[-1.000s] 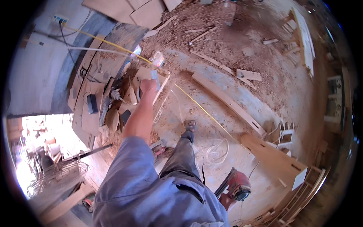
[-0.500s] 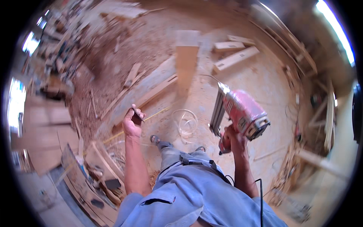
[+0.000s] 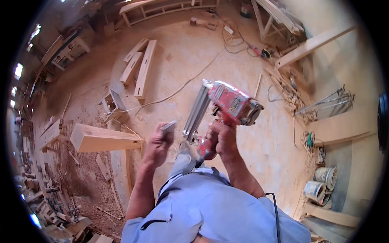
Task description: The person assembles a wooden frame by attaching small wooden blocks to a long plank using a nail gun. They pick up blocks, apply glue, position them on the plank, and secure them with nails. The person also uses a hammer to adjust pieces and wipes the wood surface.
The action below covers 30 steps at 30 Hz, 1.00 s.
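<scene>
A red nail gun (image 3: 233,101) with a long grey magazine (image 3: 197,108) is up in front of my body. My right hand (image 3: 221,137) is wrapped round its handle, and its silver nose points away from me. To the left of the magazine, my left hand (image 3: 157,141) is closed on a small flat grey strip (image 3: 168,126), whose end sticks out past the fingers. The strip and the magazine are apart. Motion blur hides what exactly the strip is.
Left of my left hand, a thick wooden beam (image 3: 105,138) juts out. Several timbers (image 3: 146,69) lie farther off on the floor, with a hose (image 3: 182,87) running past. Wood shavings (image 3: 89,174) cover the lower left; buckets (image 3: 314,190) stand right.
My view has swung to the right, bringing the buckets into sight and the wooden beam to the left. My left hand, still holding the strip, is now closer to the nail gun.
</scene>
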### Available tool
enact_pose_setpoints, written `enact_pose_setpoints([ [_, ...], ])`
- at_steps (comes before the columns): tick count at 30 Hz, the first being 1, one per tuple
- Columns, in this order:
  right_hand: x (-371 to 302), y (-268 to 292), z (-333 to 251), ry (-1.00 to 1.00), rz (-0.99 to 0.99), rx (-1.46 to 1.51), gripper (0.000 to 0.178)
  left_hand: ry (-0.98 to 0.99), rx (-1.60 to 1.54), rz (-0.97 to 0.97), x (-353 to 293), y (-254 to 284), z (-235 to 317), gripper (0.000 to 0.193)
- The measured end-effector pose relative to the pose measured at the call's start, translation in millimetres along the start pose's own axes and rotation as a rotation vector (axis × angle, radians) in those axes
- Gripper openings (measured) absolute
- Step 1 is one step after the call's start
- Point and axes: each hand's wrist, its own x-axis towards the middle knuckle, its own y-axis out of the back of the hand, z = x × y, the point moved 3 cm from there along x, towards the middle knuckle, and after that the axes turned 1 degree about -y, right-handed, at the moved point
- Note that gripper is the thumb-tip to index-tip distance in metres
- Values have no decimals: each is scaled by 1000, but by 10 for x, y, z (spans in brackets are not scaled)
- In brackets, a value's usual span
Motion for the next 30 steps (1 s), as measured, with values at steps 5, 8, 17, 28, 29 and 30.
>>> enact_pose_setpoints([
  [5,841,370,-387,28,190,13,14,-210,969,-67,888,-485,214,23],
  [8,1229,497,-389,13,314,36,18,-10,1004,-61,1317,-249,-18,23],
  [17,2473,863,-859,36,691,246,16,330,-59,-12,3703,105,-535,45],
  [28,4229,1191,-1959,102,637,589,20,-685,264,-519,5709,-2954,-36,33],
  [29,4457,1200,-2166,90,632,612,23,-781,308,-536,5909,-3112,55,29],
  [30,4662,1225,-2365,77,626,634,25,-878,351,-550,6107,-3259,158,25],
])
